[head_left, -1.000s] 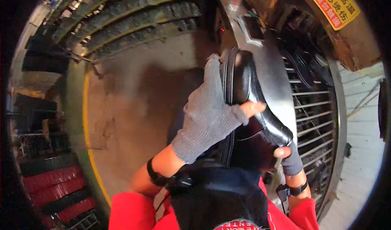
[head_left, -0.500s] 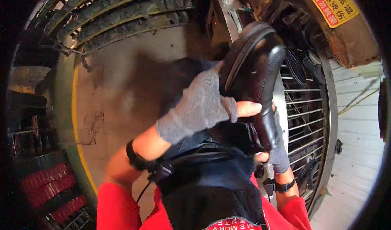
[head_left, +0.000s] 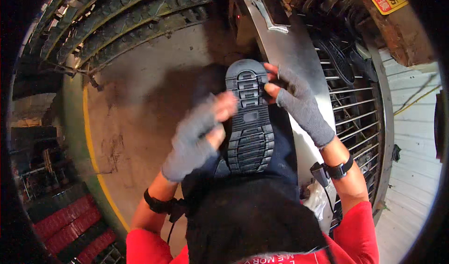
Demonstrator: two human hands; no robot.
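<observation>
A black shoe (head_left: 251, 118) lies sole up over my lap, its ridged tread facing me and its upper hidden beneath. At the far right edge of the sole, my right hand (head_left: 299, 98) in a grey fingerless glove closes on the shoe, thumb and fingertips at its rim. My left hand (head_left: 199, 133), gloved the same way, is blurred by motion beside the sole's left edge. Its fingers reach toward the shoe with the thumb apart, and nothing shows in them. Whether its fingertips touch the sole I cannot tell.
Right of my lap runs a metal ledge (head_left: 297, 53) carrying a dark flat phone-like object (head_left: 276, 11) over paper. Beyond it is a barred rack (head_left: 353, 107) with black shoe parts (head_left: 337, 60). Loaded shelves (head_left: 140, 16) stand far left; red rows (head_left: 70, 222) sit lower left.
The shoe has turned from its side to sole up and come down over my lap. My left hand has let go and moved left; my right hand has shifted up to the far end.
</observation>
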